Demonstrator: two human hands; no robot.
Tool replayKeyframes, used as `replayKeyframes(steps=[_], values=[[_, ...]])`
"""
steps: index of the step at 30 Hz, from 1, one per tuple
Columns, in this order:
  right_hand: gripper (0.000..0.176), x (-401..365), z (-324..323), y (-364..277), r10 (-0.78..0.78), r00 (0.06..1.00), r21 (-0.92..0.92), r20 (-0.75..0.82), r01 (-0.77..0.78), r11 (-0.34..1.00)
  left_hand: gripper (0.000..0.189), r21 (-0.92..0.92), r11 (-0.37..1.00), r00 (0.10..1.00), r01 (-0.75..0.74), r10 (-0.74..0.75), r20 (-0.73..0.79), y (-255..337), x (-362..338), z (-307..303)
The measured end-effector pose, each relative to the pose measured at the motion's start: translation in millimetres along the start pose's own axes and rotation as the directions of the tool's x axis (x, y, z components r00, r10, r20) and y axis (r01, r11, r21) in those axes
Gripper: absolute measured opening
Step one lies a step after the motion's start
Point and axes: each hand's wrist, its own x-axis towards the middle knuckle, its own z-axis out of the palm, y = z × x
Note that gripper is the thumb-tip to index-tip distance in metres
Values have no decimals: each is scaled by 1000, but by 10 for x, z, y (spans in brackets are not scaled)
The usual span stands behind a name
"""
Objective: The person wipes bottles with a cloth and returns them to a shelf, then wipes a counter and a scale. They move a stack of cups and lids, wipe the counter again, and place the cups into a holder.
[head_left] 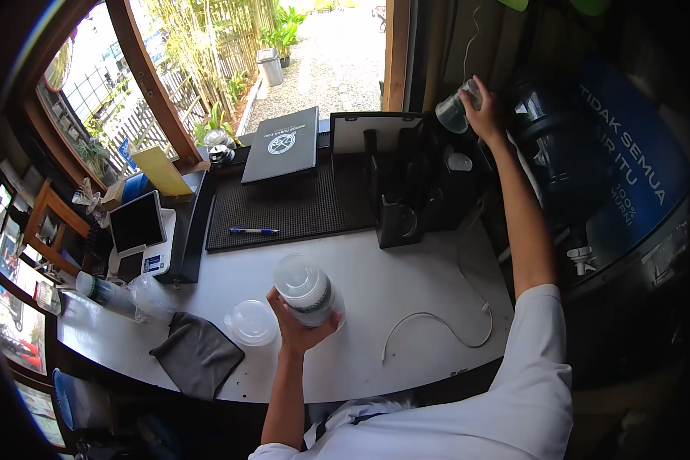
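My left hand [297, 326] grips a clear plastic cup with a domed lid [307, 290], held just above the white counter [391, 307]. A dark band shows around the cup. My right hand [484, 113] is stretched far forward and up, holding a clear empty plastic cup [454, 112] tilted on its side beside the dark water dispenser [560, 153]. A loose domed lid [251, 322] lies on the counter just left of my left hand.
A grey cloth [198, 354] lies at the counter's near left edge. A white cable [445, 322] curls at right. A black mat [299, 207] with a blue pen [253, 231], a black menu board [282, 144], a tablet [136, 224] and a black holder [395, 188] sit behind.
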Motion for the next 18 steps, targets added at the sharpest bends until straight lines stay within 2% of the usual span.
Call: replayKeyframes(steps=[2, 4, 8, 12, 13, 16, 17, 18], values=[[62, -45, 262, 186, -45, 999, 2, 8, 45, 999, 124, -18, 999, 999, -33, 33, -14, 32, 28, 7], [61, -107, 282, 19, -17, 997, -8, 72, 18, 1000, 123, -23, 996, 996, -90, 89, -7, 70, 88, 9], [61, -50, 189, -228, -12, 984, -72, 179, 25, 997, 123, 126, 991, 998, -50, 53, -23, 5, 2, -34], [61, -77, 263, -111, 54, 941, -142, 333, -7, 990, 122, 127, 989, 997, -79, 81, -15, 12, -10, -21], [61, -133, 305, -76, 70, 941, -173, 330, -12, 985, 121, 115, 990, 997, -79, 81, -14, 15, 4, -18], [60, -303, 410, -10, 81, 949, -160, 306, -33, 987, 101, 188, 982, 997, -35, 47, -63, 48, 34, -3], [46, -346, 442, 8, 96, 949, -164, 300, -48, 985, 101, 193, 981, 997, -37, 50, -64, 50, 36, -5], [42, -348, 448, -2, 158, 910, -230, 383, -72, 971, 101, 199, 979, 996, -38, 52, -66, 50, 36, -11]])
